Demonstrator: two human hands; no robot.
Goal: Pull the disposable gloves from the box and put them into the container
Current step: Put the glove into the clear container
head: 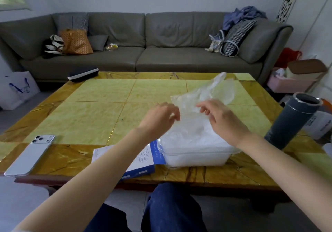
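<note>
On yellow table (100, 109), grey sofa (143, 34) behind: left hand (159, 118), right hand (221, 119) pinching glove (215, 91) over container (197, 152).

Your left hand (159, 118) and right hand (221, 118) are bare, and both forearms (107, 174) too — uncovered from the wrists right back to the bottom corners of the view. You wear dark blue trousers (167, 199), denim by the look, plain and one colour throughout. Soft creases run across the cloth over the thigh (176, 217) at centre; the other leg (107, 219) shows as a darker patch lower left — same fabric.
</note>
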